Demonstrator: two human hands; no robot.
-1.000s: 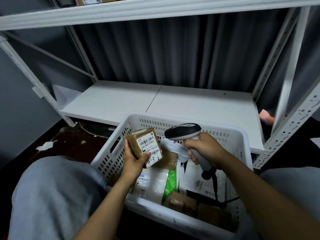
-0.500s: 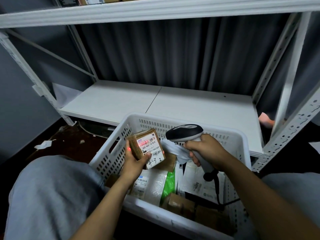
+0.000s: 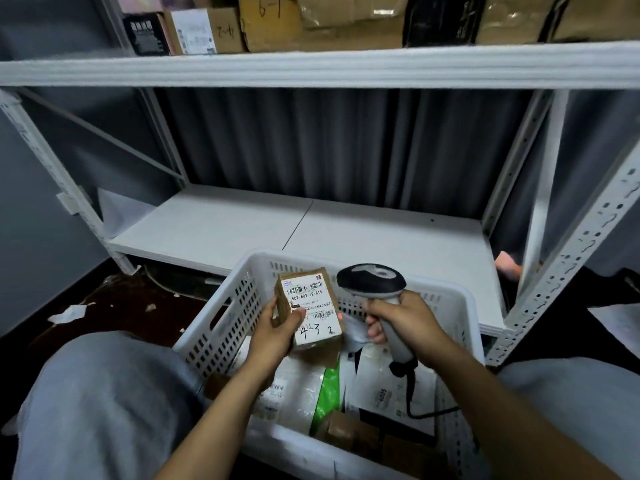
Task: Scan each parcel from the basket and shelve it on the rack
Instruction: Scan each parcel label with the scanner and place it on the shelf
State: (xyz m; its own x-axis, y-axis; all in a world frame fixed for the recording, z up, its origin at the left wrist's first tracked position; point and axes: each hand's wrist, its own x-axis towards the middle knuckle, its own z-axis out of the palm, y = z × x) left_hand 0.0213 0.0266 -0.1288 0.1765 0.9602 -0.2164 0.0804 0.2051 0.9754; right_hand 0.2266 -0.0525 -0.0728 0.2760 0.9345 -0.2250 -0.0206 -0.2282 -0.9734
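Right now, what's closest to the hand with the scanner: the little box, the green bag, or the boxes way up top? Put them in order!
From the right hand:
1. Little box, just to its left, held in the left hand.
2. Green bag, below it in the basket.
3. Boxes up top, on the high shelf, farthest.

A small brown cardboard parcel (image 3: 310,308) carries a white label printed with black barcodes, black handwritten digits and a red dot of light, and beside it a handheld plastic scanner (image 3: 375,289) shows a black head with a grey top panel and a pale grey handle. The white plastic basket (image 3: 228,327), patterned with rows of slots, holds white mailers, a bright green bag (image 3: 325,389) and brown boxes. The white metal rack (image 3: 311,69) stands before a dark grey pleated curtain (image 3: 329,147), over a dark brown floor (image 3: 138,313).
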